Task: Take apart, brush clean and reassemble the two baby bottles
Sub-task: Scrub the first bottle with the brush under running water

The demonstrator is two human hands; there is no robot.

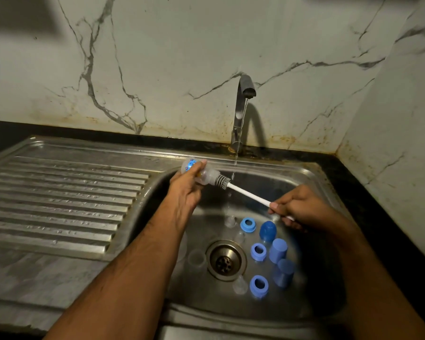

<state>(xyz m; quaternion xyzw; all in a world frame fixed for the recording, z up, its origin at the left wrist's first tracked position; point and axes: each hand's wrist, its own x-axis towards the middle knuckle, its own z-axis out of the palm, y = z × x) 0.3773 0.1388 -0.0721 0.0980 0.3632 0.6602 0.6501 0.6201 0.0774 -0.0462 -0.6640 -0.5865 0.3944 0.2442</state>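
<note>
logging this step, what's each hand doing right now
Left hand: fingers curled round the baby bottle.
Right hand: fingers gripping the bottle brush handle.

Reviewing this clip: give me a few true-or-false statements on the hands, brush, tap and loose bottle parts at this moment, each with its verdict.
1. The left hand holds a clear bottle over the sink. True.
2. The brush lies loose on the drainboard. False: the right hand grips its white handle, and the bristle end is at the bottle's mouth.
3. The tap is running. True.
4. The blue rings sit on the drainboard. False: they lie in the sink basin, right of the drain.
5. A second clear bottle lies in the basin left of the drain. True.
</note>
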